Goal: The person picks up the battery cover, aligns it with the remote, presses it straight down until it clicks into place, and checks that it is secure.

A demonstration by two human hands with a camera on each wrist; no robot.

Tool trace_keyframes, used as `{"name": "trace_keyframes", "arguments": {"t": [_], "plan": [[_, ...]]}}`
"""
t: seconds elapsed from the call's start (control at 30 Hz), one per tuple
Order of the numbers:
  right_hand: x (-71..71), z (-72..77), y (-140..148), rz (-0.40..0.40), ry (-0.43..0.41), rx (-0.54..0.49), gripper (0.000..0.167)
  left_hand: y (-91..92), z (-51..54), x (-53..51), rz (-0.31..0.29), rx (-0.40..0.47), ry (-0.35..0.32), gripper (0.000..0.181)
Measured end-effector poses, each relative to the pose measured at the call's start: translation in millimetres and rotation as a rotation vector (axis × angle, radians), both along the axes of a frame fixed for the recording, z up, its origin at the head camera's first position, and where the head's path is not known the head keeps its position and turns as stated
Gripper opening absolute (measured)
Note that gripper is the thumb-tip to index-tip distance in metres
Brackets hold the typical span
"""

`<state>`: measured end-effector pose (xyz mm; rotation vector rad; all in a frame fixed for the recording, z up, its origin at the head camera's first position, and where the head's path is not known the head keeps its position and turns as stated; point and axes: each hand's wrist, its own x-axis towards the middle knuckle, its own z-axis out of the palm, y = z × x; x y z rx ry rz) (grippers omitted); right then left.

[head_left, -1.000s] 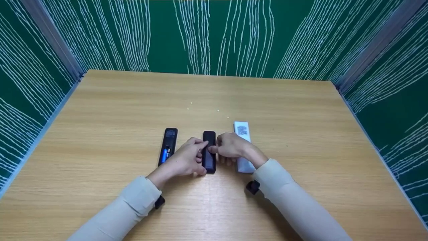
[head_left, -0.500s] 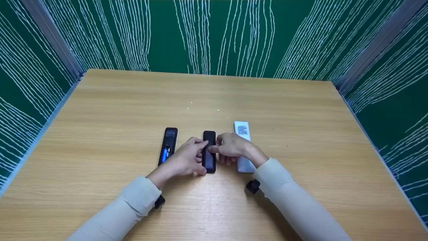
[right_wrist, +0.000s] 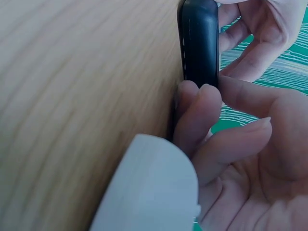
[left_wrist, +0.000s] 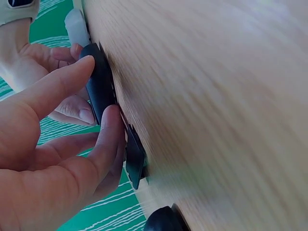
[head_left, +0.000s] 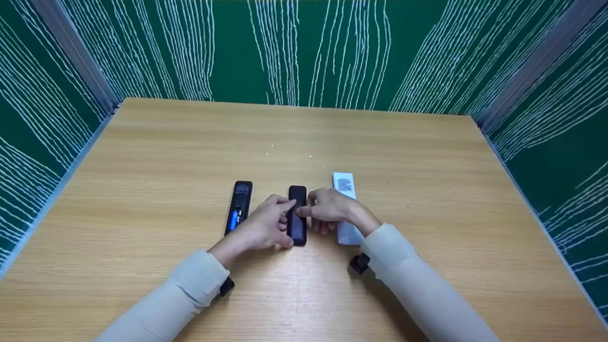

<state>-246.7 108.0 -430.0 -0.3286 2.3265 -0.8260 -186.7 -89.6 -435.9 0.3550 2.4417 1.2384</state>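
Observation:
In the head view, a black remote control [head_left: 297, 228] lies on the table between the two hands, its smooth face up. My left hand [head_left: 266, 225] holds its left side, with the thumb at the near end and a finger farther up. From the right, my right hand [head_left: 330, 206] grips it, thumb on its face and other fingers curled by its side. A second black remote [head_left: 242, 194] lies left with its battery bay uncovered and a blue battery [head_left: 235, 220] inside. On the right, a white remote [head_left: 344, 183] is partly covered by the right hand and wrist.
A thin flat black piece [left_wrist: 135, 158] shows below the left hand's fingers in the left wrist view. Tiny pale specks [head_left: 310, 156] dot the wooden table [head_left: 190, 133] farther back. Green walls [head_left: 228, 52] with white streaks stand behind and at both sides.

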Motion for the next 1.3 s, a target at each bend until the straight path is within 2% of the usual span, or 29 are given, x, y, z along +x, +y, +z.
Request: {"name": "trace_keyframes", "arguments": {"t": [0.3, 1.3], "plan": [[-0.3, 0.5, 0.2, -0.001, -0.005, -0.007, 0.034, 0.4, 1.7, -0.1, -0.004, -0.027, 0.006, 0.101], [0.0, -1.0, -1.1, -0.03, -0.018, -0.049, 0.029, 0.9, 0.5, -0.5, 0.007, -0.009, -0.007, 0.102]]}}
